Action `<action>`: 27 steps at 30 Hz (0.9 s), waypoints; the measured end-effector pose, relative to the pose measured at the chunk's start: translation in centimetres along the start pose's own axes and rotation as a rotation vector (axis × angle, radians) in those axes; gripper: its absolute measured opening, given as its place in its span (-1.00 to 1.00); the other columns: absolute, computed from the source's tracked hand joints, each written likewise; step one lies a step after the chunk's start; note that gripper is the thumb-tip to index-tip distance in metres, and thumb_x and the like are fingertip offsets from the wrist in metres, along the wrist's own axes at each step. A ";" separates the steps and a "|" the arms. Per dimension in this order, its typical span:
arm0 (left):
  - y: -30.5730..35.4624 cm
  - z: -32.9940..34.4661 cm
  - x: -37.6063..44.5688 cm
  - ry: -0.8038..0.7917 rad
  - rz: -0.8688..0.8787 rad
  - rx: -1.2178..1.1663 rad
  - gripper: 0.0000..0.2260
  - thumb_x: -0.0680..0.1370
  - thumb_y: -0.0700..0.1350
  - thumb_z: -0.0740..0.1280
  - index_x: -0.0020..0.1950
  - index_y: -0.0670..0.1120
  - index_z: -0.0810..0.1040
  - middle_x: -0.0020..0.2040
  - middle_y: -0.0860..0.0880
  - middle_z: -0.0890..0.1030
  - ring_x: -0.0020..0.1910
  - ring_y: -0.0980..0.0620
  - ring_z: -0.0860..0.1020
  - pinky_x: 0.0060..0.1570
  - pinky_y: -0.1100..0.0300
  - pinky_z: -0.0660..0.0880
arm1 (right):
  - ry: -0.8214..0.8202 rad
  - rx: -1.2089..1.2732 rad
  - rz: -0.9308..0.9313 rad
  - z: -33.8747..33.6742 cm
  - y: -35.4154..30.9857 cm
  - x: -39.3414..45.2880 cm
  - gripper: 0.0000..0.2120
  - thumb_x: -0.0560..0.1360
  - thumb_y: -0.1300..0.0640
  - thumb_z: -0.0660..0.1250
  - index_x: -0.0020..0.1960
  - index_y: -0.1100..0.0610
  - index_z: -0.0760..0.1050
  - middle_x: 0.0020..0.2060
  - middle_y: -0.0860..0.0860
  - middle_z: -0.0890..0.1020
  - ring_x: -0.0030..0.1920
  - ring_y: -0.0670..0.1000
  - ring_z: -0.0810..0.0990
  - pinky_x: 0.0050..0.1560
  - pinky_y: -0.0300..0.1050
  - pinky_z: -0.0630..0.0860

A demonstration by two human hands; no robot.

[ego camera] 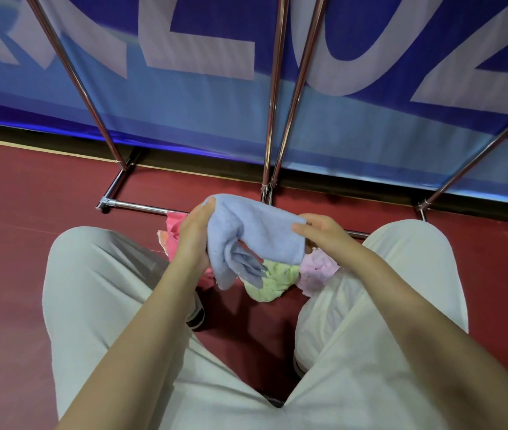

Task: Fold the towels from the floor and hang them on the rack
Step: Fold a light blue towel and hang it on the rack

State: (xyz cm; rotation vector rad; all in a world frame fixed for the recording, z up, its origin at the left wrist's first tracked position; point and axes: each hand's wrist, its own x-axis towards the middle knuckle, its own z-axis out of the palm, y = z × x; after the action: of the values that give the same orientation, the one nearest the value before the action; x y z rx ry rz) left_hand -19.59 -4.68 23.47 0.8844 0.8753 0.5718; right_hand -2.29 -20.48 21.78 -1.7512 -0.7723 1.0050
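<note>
1. Blue terry towel hangs above the knees, the left hand gripping its far corner and the right hand pinching the other edge; it looks only half folded.
2. Crumpled pink towel, yellow-green towel and pale lilac towel lie unfolded on the red floor.
3. The chrome tube rack shows bare bars; its floor bar runs just beyond the pile.

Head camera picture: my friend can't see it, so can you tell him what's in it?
A crouching person's left hand and right hand hold a light blue towel between the knees. Pink, green and pale pink towels lie below on the red floor, before a bare chrome rack.
</note>
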 end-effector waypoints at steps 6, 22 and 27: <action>-0.5 0.2 -0.4 -0.050 0.186 0.441 -0.82 0.61 -0.10 0.25 0.09 -0.04 0.63 -0.10 0.01 0.69 -0.07 0.04 0.64 -0.16 0.31 0.55 | 0.482 0.305 0.027 0.2 0.0 0.8 -0.81 0.60 0.16 0.18 -0.14 0.03 0.50 -0.18 -0.04 0.57 -0.15 -0.06 0.51 -0.13 -0.15 0.44; -0.4 0.4 -0.9 -0.032 0.157 0.426 -0.87 0.61 -0.06 0.26 0.01 0.06 0.61 -0.14 -0.05 0.69 -0.14 0.03 0.67 -0.23 0.21 0.56 | 0.438 0.446 0.185 0.4 -0.1 1.6 -0.91 0.52 0.08 0.36 -0.09 0.07 0.61 -0.13 -0.01 0.67 -0.07 0.00 0.62 0.02 -0.12 0.53; -0.3 0.3 -1.1 -0.035 0.210 0.432 -0.85 0.60 -0.08 0.27 -0.04 0.09 0.62 -0.19 0.02 0.70 -0.16 0.10 0.67 -0.25 0.30 0.53 | 0.466 0.422 0.237 0.3 0.5 1.8 -0.86 0.58 0.17 0.25 -0.14 0.08 0.52 -0.30 -0.07 0.60 -0.25 -0.05 0.54 -0.23 -0.21 0.47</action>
State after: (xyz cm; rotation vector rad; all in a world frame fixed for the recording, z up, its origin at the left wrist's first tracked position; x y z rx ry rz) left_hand -19.93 -5.78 23.80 1.3868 0.8957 0.5542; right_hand -1.71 -19.03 20.77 -1.6302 -0.0509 0.7912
